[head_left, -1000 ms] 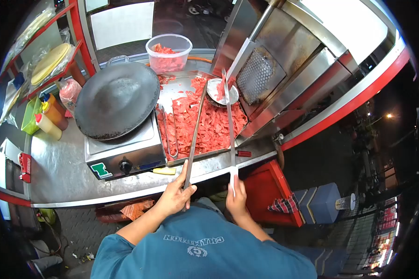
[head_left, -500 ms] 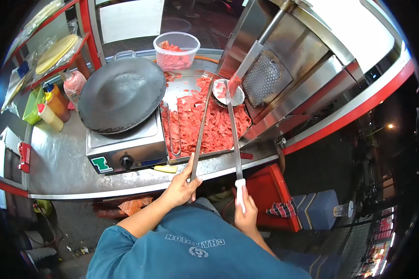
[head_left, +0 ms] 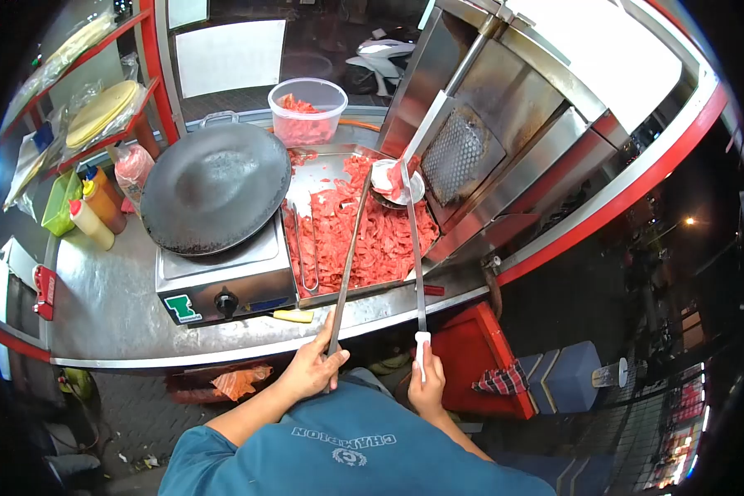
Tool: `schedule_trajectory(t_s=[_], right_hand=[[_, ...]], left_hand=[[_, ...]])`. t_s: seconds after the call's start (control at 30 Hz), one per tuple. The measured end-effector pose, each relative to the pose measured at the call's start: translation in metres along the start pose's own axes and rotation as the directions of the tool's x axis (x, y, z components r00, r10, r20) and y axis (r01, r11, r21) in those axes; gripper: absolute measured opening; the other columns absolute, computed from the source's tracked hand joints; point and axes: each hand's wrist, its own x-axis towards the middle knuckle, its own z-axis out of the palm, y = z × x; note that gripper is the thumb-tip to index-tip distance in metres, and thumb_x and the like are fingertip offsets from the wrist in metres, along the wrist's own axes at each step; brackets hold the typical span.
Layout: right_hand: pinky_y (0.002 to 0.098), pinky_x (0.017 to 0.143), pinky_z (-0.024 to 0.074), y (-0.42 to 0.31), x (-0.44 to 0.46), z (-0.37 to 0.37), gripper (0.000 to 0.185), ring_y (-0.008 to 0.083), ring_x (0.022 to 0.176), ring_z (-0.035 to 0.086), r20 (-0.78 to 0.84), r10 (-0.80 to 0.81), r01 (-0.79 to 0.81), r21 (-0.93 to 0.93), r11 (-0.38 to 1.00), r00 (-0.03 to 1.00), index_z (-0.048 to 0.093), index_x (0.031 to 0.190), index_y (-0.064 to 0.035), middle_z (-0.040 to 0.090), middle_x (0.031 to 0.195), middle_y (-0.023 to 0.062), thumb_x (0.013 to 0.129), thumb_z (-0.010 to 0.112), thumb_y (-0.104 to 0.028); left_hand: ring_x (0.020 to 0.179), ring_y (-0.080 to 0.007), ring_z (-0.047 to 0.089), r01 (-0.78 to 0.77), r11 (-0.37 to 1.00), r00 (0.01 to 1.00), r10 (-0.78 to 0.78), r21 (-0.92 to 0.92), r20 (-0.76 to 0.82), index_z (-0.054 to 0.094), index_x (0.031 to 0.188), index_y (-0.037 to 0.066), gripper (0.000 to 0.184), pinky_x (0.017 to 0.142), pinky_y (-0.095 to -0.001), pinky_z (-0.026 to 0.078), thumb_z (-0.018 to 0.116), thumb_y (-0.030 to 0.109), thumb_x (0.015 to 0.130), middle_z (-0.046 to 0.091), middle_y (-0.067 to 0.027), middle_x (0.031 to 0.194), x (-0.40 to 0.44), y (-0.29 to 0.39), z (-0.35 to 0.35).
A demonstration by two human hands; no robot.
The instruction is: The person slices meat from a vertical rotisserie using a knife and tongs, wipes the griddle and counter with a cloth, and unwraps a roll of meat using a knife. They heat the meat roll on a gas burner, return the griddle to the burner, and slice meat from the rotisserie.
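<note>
My left hand [head_left: 312,365] is closed around the lower end of a long, thin metal bar [head_left: 355,248], whose far end reaches over the meat tray. In my right hand [head_left: 427,384] is the white handle of a long knife [head_left: 416,248], its blade pointing away from me. The blade's upper part lies against the red meat [head_left: 394,177] at the foot of a vertical spit [head_left: 431,124]. Beneath that meat is a round metal plate [head_left: 415,188]. Sliced red meat [head_left: 355,256] fills much of the metal tray [head_left: 310,175], where a pair of tongs [head_left: 308,256] rests.
Left of the tray, a black pan [head_left: 215,186] sits on a gas stove [head_left: 223,285]. A clear tub [head_left: 307,124] with meat stands behind. The grill [head_left: 467,157] borders the right. Squeeze bottles [head_left: 91,225] and flatbreads [head_left: 103,114] are at the left.
The view has shifted slightly. The knife and the bar have moved a little toward me relative to the tray, and both hands keep their grip.
</note>
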Motion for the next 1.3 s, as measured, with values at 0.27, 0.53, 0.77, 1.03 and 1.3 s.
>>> schedule_trajectory(t_s=[0.27, 0.53, 0.77, 1.03, 1.3], right_hand=[[0.0424, 0.08, 0.0527, -0.035, 0.102, -0.006, 0.056, 0.0409, 0.086, 0.061, 0.08, 0.039, -0.036, -0.047, 0.998, 0.996, 0.046, 0.153, -0.0067, 0.061, 0.101, 0.0234, 0.098, 0.056, -0.002], [0.0367, 0.079, 0.0524, -0.051, 0.032, -0.039, 0.055, 0.029, 0.084, 0.065, 0.089, 0.08, -0.095, 0.178, 0.979, 0.993, 0.049, 0.15, 0.0015, 0.063, 0.096, 0.0204, 0.095, 0.057, 0.001], [0.0389, 0.082, 0.0525, -0.027, 0.102, -0.002, 0.055, 0.0358, 0.091, 0.064, 0.059, 0.023, -0.017, -0.108, 0.994, 0.998, 0.049, 0.151, -0.0055, 0.062, 0.103, 0.0219, 0.098, 0.056, -0.001], [0.0411, 0.08, 0.0533, -0.039, 0.065, -0.035, 0.058, 0.0356, 0.084, 0.064, 0.122, 0.057, -0.055, -0.018, 0.998, 0.991, 0.048, 0.152, -0.0028, 0.061, 0.096, 0.0237, 0.095, 0.057, 0.002], [0.0333, 0.084, 0.0525, -0.088, 0.078, -0.086, 0.06, 0.0256, 0.091, 0.066, 0.38, 0.436, -0.535, 0.21, 0.818, 0.816, 0.044, 0.154, -0.0024, 0.065, 0.104, 0.0189, 0.095, 0.054, 0.002]], left_hand=[[0.051, -0.0098, 0.057, -0.034, 0.999, 0.999, 0.034, 0.011, -0.006, -0.002, 0.166, 0.016, 0.088, 0.048, -0.0265, 0.051, 0.057, 0.009, 0.102, 0.057, -0.0038, 0.081, 0.013, 0.007, 0.006], [0.051, -0.0102, 0.054, -0.034, 0.999, 0.999, 0.034, 0.025, -0.03, 0.001, 0.167, 0.018, 0.088, 0.048, -0.0258, 0.049, 0.055, 0.003, 0.1, 0.054, -0.0034, 0.084, 0.019, 0.014, 0.006], [0.051, -0.0103, 0.054, -0.011, 1.0, 1.0, 0.011, 0.023, -0.003, -0.002, 0.166, 0.018, 0.089, 0.048, -0.0254, 0.049, 0.056, 0.002, 0.1, 0.054, -0.0038, 0.087, 0.006, -0.002, 0.009], [0.05, -0.0096, 0.056, -0.016, 1.0, 1.0, 0.016, 0.015, -0.007, -0.003, 0.166, 0.019, 0.089, 0.048, -0.0265, 0.051, 0.058, 0.009, 0.102, 0.055, -0.0031, 0.078, 0.013, -0.003, 0.009], [0.051, -0.0114, 0.059, -0.03, 0.999, 0.999, 0.03, 0.028, -0.022, -0.002, 0.166, 0.018, 0.089, 0.049, -0.0274, 0.053, 0.058, 0.011, 0.102, 0.066, -0.0106, 0.093, 0.024, 0.011, 0.007]])
